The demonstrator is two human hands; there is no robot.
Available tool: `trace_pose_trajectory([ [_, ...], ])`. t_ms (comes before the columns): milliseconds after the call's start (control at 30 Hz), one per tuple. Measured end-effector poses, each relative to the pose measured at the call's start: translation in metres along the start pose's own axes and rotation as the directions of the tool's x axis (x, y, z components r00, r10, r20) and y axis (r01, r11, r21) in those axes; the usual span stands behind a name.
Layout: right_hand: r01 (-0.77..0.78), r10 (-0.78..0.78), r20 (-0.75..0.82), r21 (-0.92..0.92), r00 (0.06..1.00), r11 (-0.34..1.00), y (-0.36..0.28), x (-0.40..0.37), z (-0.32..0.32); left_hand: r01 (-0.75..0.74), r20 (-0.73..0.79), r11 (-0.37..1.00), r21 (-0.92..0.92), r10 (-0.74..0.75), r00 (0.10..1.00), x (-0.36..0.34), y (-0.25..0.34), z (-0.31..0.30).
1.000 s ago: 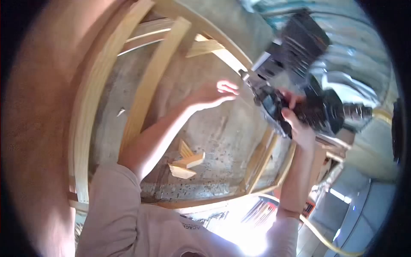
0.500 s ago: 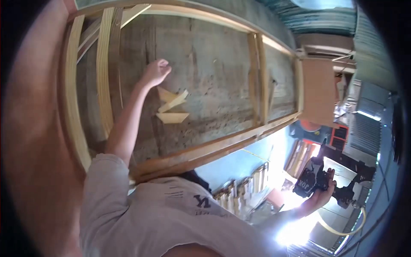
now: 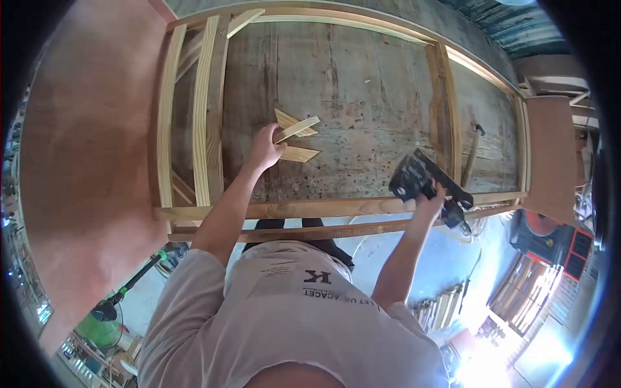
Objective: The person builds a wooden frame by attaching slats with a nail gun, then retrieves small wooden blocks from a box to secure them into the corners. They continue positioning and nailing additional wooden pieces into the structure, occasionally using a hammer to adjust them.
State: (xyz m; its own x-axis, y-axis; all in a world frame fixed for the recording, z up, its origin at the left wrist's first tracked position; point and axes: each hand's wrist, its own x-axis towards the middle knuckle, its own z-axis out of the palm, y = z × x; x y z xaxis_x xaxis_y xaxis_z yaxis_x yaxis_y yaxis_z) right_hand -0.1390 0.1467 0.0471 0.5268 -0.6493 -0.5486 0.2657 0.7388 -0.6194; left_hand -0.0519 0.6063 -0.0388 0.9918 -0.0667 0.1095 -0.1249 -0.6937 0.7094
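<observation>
My left hand (image 3: 264, 147) is closed on the near end of a short angled wood piece (image 3: 299, 129), thumb on one side and fingers on the other. Two more pale offcuts lie by it on the worn board: one with a slanted end (image 3: 299, 155) just below, and another (image 3: 284, 119) partly under the held piece. My right hand (image 3: 429, 204) grips the handle of a black nail gun (image 3: 411, 176), held over the frame's near rail with its hose trailing below.
A long wooden frame (image 3: 336, 208) surrounds the board, with crosspieces (image 3: 202, 116) at left and another crosspiece (image 3: 447, 103) at right. A hammer (image 3: 474, 152) lies in the right bay. Brown panels flank both ends. A green fan (image 3: 100, 326) stands lower left.
My left hand has come down onto the wood pieces and taken hold of one. My right hand has brought the nail gun from the far right side in over the frame.
</observation>
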Motion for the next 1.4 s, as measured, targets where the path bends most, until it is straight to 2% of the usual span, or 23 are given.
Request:
trace_pose_trajectory([
  [67,0.061,-0.060,-0.030,0.030,0.998,0.998,0.034,0.095,-0.037,0.109,0.149,0.984,0.143,-0.131,0.980,0.013,-0.006,0.015],
  [100,-0.034,0.038,-0.093,0.039,0.995,0.999,0.043,0.067,-0.007,0.113,0.144,0.981,0.159,-0.137,0.980,0.014,0.005,0.012],
  [167,-0.024,0.024,0.012,-0.019,1.000,1.000,0.063,0.093,-0.010,0.211,0.060,0.978,-0.006,-0.210,0.976,0.013,0.034,-0.005],
  [200,-0.027,0.032,0.056,-0.087,0.998,0.996,0.067,0.102,-0.019,0.202,0.031,0.978,0.054,-0.204,0.979,0.010,0.035,-0.011],
  [267,-0.087,0.075,-0.067,-0.200,0.995,0.976,0.057,0.072,-0.001,0.243,-0.005,0.970,0.026,-0.243,0.970,0.000,0.049,-0.039],
  [300,-0.159,0.162,-0.010,-0.269,0.987,0.950,0.046,0.062,-0.007,0.248,-0.038,0.959,-0.136,-0.255,0.966,-0.011,0.036,-0.044],
  [367,-0.386,0.373,-0.099,-0.262,0.922,0.884,0.020,0.018,-0.002,0.208,-0.118,0.962,-0.175,-0.230,0.966,-0.024,0.055,-0.082],
  [400,-0.401,0.387,-0.108,-0.260,0.916,0.878,0.009,-0.007,-0.001,0.328,-0.127,0.939,-0.099,-0.339,0.932,-0.029,0.066,-0.100],
  [467,-0.328,0.541,0.185,-0.623,0.820,0.710,-0.001,-0.051,-0.001,0.356,-0.084,0.808,-0.469,-0.443,0.893,-0.036,0.063,-0.122],
  [533,-0.226,0.583,0.238,-0.759,0.776,0.611,0.011,-0.070,0.001,0.384,-0.014,0.729,-0.567,-0.474,0.881,-0.039,0.053,-0.132],
  [600,-0.038,0.647,0.260,-0.912,0.717,0.409,0.033,-0.088,0.012,0.448,0.159,0.394,-0.802,-0.582,0.797,-0.048,0.066,-0.137],
  [667,0.101,0.707,0.331,-0.932,0.625,0.347,0.064,-0.111,0.029,0.439,0.230,0.265,-0.859,-0.566,0.791,-0.053,0.072,-0.128],
  [800,0.190,0.758,0.388,-0.921,0.524,0.340,0.128,-0.172,0.070,0.474,0.376,0.088,-0.876,-0.489,0.787,-0.067,0.073,-0.110],
  [867,0.137,0.712,0.471,-0.869,0.520,0.475,0.170,-0.192,0.068,0.474,0.426,0.000,-0.881,-0.437,0.792,-0.076,0.072,-0.107],
  [933,0.249,0.646,0.520,-0.848,0.559,0.467,0.202,-0.219,0.071,0.506,0.455,0.033,-0.862,-0.391,0.800,-0.086,0.067,-0.103],
  [1067,0.512,0.531,0.635,-0.770,0.560,0.381,0.243,-0.230,0.064,0.549,0.498,0.303,-0.779,-0.234,0.835,-0.113,0.039,-0.103],
  [1100,0.497,0.522,0.637,-0.770,0.567,0.399,0.250,-0.231,0.062,0.510,0.438,0.524,-0.682,-0.265,0.859,-0.112,0.033,-0.117],
  [1133,0.581,0.559,0.612,-0.770,0.559,0.262,0.249,-0.233,0.066,0.452,0.380,0.717,-0.530,-0.276,0.883,-0.109,0.022,-0.130],
  [1167,0.655,0.589,0.586,-0.746,0.557,0.123,0.247,-0.234,0.072,0.346,0.251,0.700,-0.625,-0.239,0.938,-0.108,-0.007,-0.130],
  [1233,0.660,0.629,0.565,-0.744,0.534,0.108,0.268,-0.218,0.064,0.169,0.125,0.880,-0.445,-0.126,0.984,-0.086,-0.049,-0.155],
  [1300,0.657,0.677,0.608,-0.715,0.414,0.240,0.288,-0.209,0.059,0.087,0.122,0.953,-0.291,-0.054,0.991,-0.052,-0.055,-0.185],
  [1333,0.656,0.679,0.608,-0.715,0.412,0.242,0.294,-0.206,0.059,0.071,0.132,0.979,-0.190,-0.047,0.990,-0.040,-0.051,-0.194],
  [1400,0.668,0.846,0.459,-0.722,0.271,0.177,0.304,-0.206,0.059,-0.001,0.237,0.996,-0.085,0.021,0.971,-0.019,-0.048,-0.200],
])
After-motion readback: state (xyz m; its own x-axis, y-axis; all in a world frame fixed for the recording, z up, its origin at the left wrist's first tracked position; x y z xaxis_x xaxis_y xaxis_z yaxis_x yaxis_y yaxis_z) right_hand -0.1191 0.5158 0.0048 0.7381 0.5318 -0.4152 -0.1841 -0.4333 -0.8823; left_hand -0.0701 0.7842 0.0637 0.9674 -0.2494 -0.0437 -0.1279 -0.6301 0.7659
